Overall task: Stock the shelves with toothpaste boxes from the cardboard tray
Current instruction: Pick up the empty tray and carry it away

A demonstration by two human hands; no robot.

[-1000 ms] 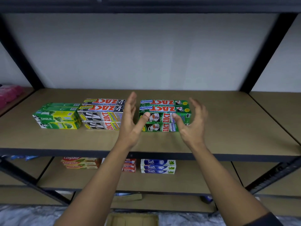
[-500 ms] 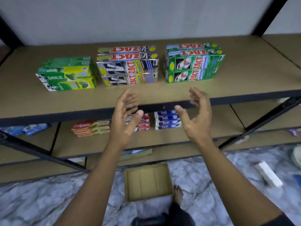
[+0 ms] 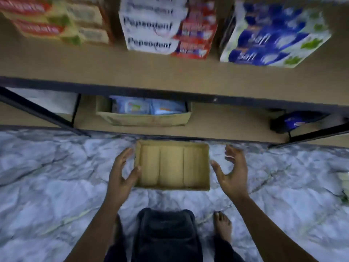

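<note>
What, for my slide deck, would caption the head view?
Left hand and right hand flank the empty cardboard tray on the floor.

White-and-red cardboard toothpaste boxes, mid-way along the brown shelf board: "Pepsodent". Blue-and-white cardboard boxes toward its right end: "Safi", blurred. Red boxes toward its left end: lettering illegible.

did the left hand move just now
Yes, the left hand came down from well above the empty brown cardboard tray to its left wall.
</note>
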